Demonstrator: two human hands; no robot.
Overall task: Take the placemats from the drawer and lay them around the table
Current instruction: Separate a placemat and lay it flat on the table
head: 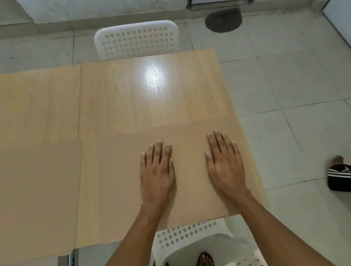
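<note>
Your left hand (156,175) and right hand (225,164) lie flat, fingers straight, gripping nothing, on a tan placemat (123,183) at the wooden table's (143,97) near edge; another placemat (29,195) lies just left.

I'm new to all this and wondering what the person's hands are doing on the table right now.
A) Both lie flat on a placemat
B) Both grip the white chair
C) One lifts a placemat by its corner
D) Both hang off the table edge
A: the left hand and the right hand lie side by side, fingers straight, palms down on the near placemat, which lies flat on the table.
</note>
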